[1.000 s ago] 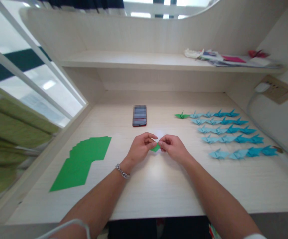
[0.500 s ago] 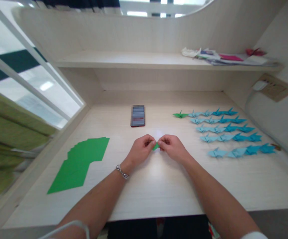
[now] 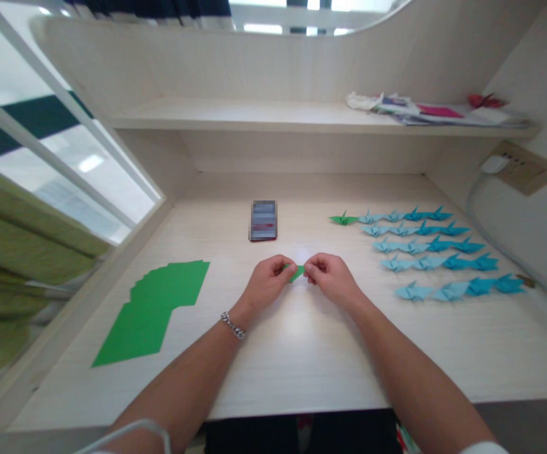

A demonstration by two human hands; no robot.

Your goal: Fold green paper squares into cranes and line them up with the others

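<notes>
A small folded piece of green paper (image 3: 296,272) is held between my two hands over the middle of the desk. My left hand (image 3: 272,277) pinches its left side with thumb and fingers. At the right end, my right hand (image 3: 329,275) grips the paper's tip between thumb and forefinger. The fingers hide much of its folds. Green paper sheets (image 3: 159,302) lie fanned out to the left of my left forearm. Beyond my right hand stands a finished green paper crane (image 3: 344,218), at the left end of the farthest row of blue paper cranes (image 3: 415,246).
A phone (image 3: 264,221) lies on the desk (image 3: 296,372) beyond my hands. Several rows of cranes fill the right side. A shelf (image 3: 264,113) above holds papers and bags (image 3: 424,108). A white cable (image 3: 474,195) runs from a wall socket (image 3: 526,167) along the right edge.
My right hand has shifted slightly to the right, widening the gap between the hands, so more of the green paper shows. Both hands still hold it.
</notes>
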